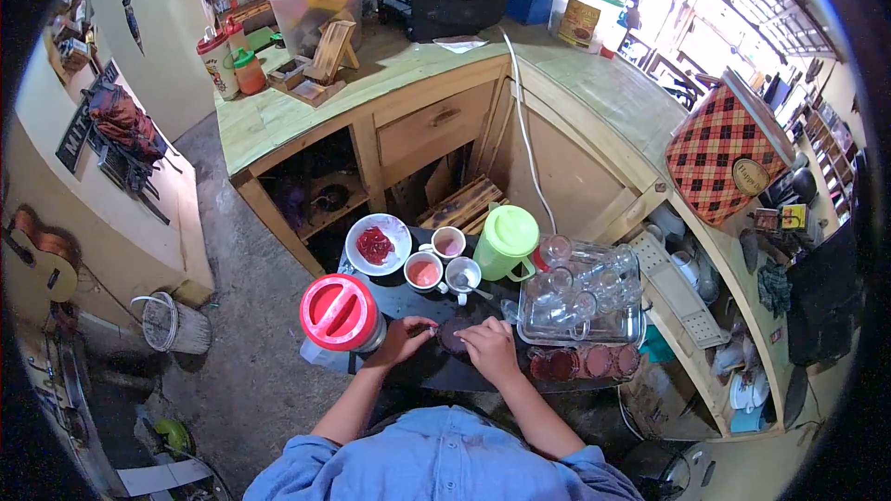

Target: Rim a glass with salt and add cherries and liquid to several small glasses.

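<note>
At the near edge of a small dark table (390, 301), my left hand (406, 339) is closed, its fingertips pinched around something small and pale that I cannot make out. My right hand (490, 349) has its fingers bent together at the rim of a dark round cup-like vessel (452, 336), which sits between both hands. Beyond it stand a cup of pink drink (424, 272), another cup (448, 242) and a white mug (461, 275) with a spoon. A white bowl (390, 261) holds something red. The red-lidded container (340, 314) is beside my left hand; a green lidded pitcher (507, 239) stands farther back.
On the right, a metal tray (640, 325) carries several clear glass mugs (594, 286). Several glasses of reddish drink (596, 362) line up before it. A wooden counter (390, 102) curves around the table's far side and right. A pale bucket (174, 324) stands on the floor at left.
</note>
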`<state>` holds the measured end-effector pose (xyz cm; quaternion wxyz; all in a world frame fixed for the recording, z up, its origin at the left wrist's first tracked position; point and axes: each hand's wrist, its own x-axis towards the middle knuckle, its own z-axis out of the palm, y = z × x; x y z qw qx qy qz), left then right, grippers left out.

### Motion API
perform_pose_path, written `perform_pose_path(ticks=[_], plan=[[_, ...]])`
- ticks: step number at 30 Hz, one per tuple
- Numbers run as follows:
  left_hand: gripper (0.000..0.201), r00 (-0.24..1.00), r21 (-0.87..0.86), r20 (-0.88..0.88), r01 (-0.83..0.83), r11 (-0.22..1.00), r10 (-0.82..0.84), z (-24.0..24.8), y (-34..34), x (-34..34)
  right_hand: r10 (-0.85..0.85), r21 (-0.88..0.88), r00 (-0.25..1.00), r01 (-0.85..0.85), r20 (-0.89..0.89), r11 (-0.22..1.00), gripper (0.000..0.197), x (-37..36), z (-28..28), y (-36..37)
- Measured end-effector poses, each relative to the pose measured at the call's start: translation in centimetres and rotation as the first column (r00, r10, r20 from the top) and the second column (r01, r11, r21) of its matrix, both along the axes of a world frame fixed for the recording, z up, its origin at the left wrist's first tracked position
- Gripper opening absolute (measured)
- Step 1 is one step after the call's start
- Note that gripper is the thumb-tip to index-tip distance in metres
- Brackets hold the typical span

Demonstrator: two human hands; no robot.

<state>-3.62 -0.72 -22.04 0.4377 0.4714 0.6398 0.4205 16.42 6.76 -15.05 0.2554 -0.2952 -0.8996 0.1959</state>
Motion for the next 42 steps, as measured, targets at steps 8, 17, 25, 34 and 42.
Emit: perform_pose_path(ticks=[8, 17, 25, 34, 42], plan=[[0.022, 0.991, -0.055, 0.129, 0.046, 0.997, -0.039, -0.6, 0.5, -0.1, -0.056, -0.02, 0.997, 0.055, -0.052, 0.998, 0.012, -0.2, -0.6, -0.3], [0.02, 0.98, -0.082, 0.198, 0.026, 0.996, -0.009, -2.6, 0.8, -0.2, -0.101, 0.019, 0.994, 0.102, -0.049, 0.995, 0.012, -0.4, -1.1, -0.2], [0.016, 0.973, -0.032, 0.228, 0.037, 0.999, -0.029, -4.4, 1.0, -0.4, -0.115, 0.039, 0.993, 0.115, -0.009, 0.993, 0.012, -0.4, -0.9, 0.2], [0.016, 0.991, -0.045, 0.134, 0.017, 0.999, -0.011, -2.4, 0.9, 0.2, -0.099, 0.022, 0.995, 0.099, 0.021, 0.995, 0.011, -0.1, -0.5, 0.2], [0.015, 0.991, -0.049, 0.133, 0.021, 0.999, -0.014, -2.9, 0.9, 0.2, -0.072, -0.011, 0.997, 0.071, -0.035, 0.997, 0.011, 0.2, -0.9, -0.1]])
